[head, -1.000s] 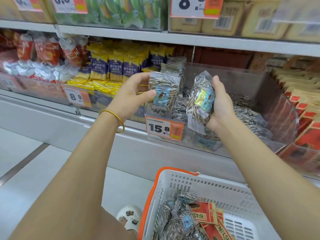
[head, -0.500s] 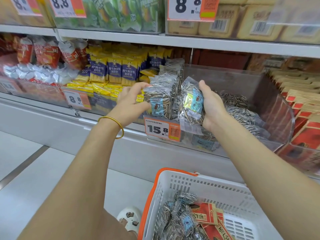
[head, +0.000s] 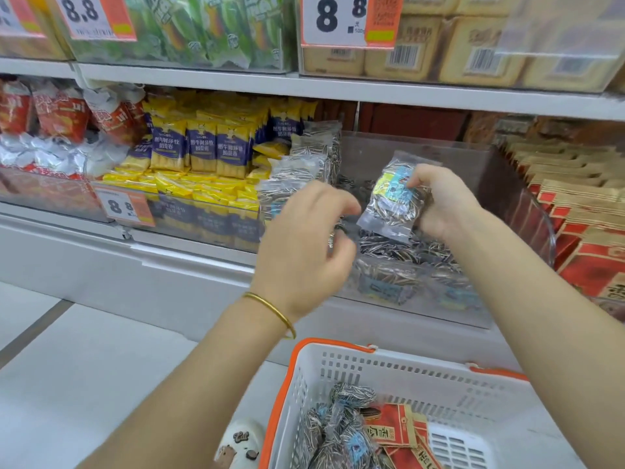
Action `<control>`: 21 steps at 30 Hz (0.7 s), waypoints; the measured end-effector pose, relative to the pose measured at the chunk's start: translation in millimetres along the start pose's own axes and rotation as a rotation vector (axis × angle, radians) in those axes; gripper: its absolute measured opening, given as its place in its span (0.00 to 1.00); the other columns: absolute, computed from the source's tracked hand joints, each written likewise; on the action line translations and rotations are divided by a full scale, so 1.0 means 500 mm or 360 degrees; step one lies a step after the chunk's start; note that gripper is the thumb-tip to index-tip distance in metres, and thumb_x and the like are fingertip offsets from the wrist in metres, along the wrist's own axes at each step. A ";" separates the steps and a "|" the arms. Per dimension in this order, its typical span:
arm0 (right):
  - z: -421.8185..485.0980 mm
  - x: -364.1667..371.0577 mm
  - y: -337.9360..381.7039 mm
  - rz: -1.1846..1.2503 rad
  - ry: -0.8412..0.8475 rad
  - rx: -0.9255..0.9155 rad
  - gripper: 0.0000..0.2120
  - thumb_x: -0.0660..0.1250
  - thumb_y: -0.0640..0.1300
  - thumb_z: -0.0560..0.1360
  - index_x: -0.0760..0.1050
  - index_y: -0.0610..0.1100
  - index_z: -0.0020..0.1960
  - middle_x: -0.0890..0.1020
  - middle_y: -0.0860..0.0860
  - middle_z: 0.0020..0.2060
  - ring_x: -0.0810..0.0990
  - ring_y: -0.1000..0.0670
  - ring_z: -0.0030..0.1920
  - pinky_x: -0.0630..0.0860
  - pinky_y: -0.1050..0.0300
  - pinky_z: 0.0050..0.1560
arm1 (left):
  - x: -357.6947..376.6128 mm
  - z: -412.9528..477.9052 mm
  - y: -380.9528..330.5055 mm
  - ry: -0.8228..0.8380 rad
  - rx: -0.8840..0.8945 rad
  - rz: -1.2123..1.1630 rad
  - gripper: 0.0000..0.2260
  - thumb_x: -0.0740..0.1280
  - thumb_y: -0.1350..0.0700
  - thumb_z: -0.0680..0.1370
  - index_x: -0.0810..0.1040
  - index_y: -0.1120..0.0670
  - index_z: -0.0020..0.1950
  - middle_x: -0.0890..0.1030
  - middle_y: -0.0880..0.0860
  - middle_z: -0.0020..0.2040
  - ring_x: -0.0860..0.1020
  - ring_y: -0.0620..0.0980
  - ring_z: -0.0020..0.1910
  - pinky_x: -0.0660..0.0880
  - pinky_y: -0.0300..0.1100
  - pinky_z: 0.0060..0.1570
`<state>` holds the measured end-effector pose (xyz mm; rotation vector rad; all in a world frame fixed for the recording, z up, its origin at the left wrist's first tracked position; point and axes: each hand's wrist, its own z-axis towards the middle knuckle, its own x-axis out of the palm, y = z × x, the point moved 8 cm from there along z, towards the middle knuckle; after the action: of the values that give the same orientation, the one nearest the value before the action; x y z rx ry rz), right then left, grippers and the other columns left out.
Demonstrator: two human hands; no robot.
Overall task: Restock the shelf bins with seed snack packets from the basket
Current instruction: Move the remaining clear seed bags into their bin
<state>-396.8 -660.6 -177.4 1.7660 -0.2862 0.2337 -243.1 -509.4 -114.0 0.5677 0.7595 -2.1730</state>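
Observation:
My right hand point(head: 443, 204) grips a clear packet of striped sunflower seeds point(head: 394, 198) with a blue-green label, held tilted over the clear plastic shelf bin point(head: 473, 164). My left hand point(head: 304, 238) hovers in front of the bin's left part, blurred, fingers loosely curled and holding nothing. Just behind it, several seed packets point(head: 304, 164) stand upright against the bin's left side. More packets lie flat on the bin's bottom point(head: 406, 255). Below, the white basket with an orange rim point(head: 406, 374) holds several seed packets point(head: 338, 428) in its left part.
Red paper packets point(head: 392, 431) lie beside the seeds in the basket. Yellow-and-blue snack packs point(head: 203, 150) fill the bin to the left, red boxes point(head: 592, 231) the one to the right. A shelf board point(head: 338, 86) runs close above. My shoe point(head: 240, 445) is by the basket.
My left hand has let go of its seed packet, which now stands at the bin's left side, and has drawn back toward me. My right hand has carried its packet further over the bin.

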 end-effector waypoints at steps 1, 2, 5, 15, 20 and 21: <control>0.014 -0.014 0.015 -0.0072 -0.0083 -0.0087 0.25 0.64 0.30 0.62 0.67 0.34 0.59 0.74 0.39 0.47 0.78 0.42 0.41 0.79 0.45 0.42 | 0.048 -0.006 -0.016 0.0183 0.0078 0.0062 0.13 0.58 0.61 0.69 0.77 0.58 0.49 0.76 0.51 0.46 0.74 0.52 0.45 0.72 0.46 0.45; 0.029 -0.026 0.028 -0.0163 -0.0157 -0.0184 0.21 0.65 0.29 0.63 0.67 0.36 0.55 0.73 0.40 0.45 0.76 0.44 0.39 0.76 0.50 0.38 | 0.094 -0.012 -0.024 0.0342 0.0149 0.0163 0.13 0.57 0.59 0.70 0.78 0.57 0.49 0.77 0.53 0.47 0.75 0.54 0.45 0.73 0.50 0.44; 0.075 -0.044 0.064 -0.0458 -0.0289 -0.0478 0.22 0.72 0.28 0.63 0.65 0.43 0.48 0.74 0.46 0.42 0.76 0.49 0.39 0.73 0.57 0.34 | 0.185 -0.005 -0.015 0.0653 0.0170 0.0364 0.16 0.54 0.54 0.73 0.79 0.56 0.49 0.79 0.53 0.47 0.76 0.56 0.47 0.74 0.52 0.44; 0.180 0.016 0.121 -0.0766 -0.0150 -0.0976 0.26 0.75 0.30 0.66 0.70 0.39 0.60 0.76 0.49 0.51 0.76 0.54 0.48 0.75 0.71 0.42 | 0.236 0.039 0.043 0.0870 -0.0084 0.0553 0.29 0.39 0.41 0.72 0.76 0.48 0.53 0.76 0.47 0.53 0.71 0.51 0.55 0.67 0.47 0.53; 0.199 0.020 0.106 -0.0770 0.0010 -0.0920 0.25 0.74 0.30 0.66 0.68 0.46 0.55 0.77 0.49 0.51 0.78 0.50 0.52 0.79 0.58 0.49 | 0.234 0.038 0.043 0.0884 -0.0107 0.0541 0.27 0.41 0.41 0.73 0.76 0.48 0.54 0.76 0.47 0.53 0.71 0.51 0.56 0.66 0.47 0.54; 0.198 0.022 0.105 -0.0800 0.0038 -0.0919 0.25 0.74 0.30 0.66 0.67 0.46 0.55 0.76 0.49 0.51 0.78 0.49 0.53 0.79 0.56 0.50 | 0.235 0.037 0.044 0.0911 -0.0131 0.0535 0.25 0.43 0.41 0.74 0.76 0.48 0.55 0.76 0.47 0.54 0.70 0.51 0.57 0.65 0.48 0.55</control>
<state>-403.0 -768.6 -146.3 1.2085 0.1095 -0.1785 -302.0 -593.3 -178.3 1.2076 0.9610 -1.6684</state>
